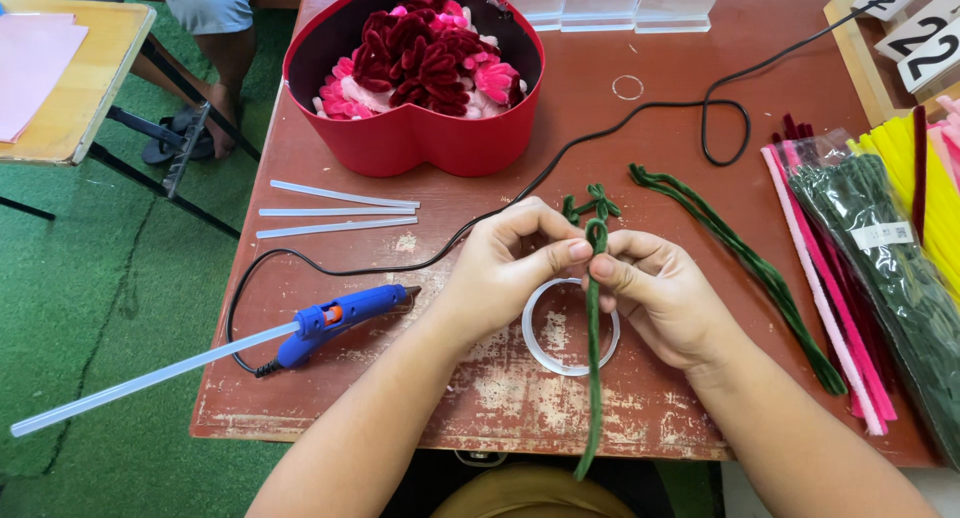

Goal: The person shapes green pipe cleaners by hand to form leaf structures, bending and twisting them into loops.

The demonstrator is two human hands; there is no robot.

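My left hand [505,263] and my right hand [655,288] both pinch the top of a dark green fuzzy wire stem [594,378] above the middle of the red-brown table [620,88]. The stem's upper end [592,206] is bent into small loops just past my fingertips. Its long tail hangs down over the table's front edge. Under my hands lies a clear ring [560,356]. Left of my left hand a blue glue gun [340,316] lies with a long glue stick [150,380] in its back.
A red heart-shaped box [400,138] with pink and dark red fuzzy flowers stands at the back. Three glue sticks [338,210] lie left of centre. A black cord [650,108] crosses the table. Twisted green stems [740,258] and packs of coloured fuzzy wires [880,268] lie right. Another person's legs [215,38] are at far left.
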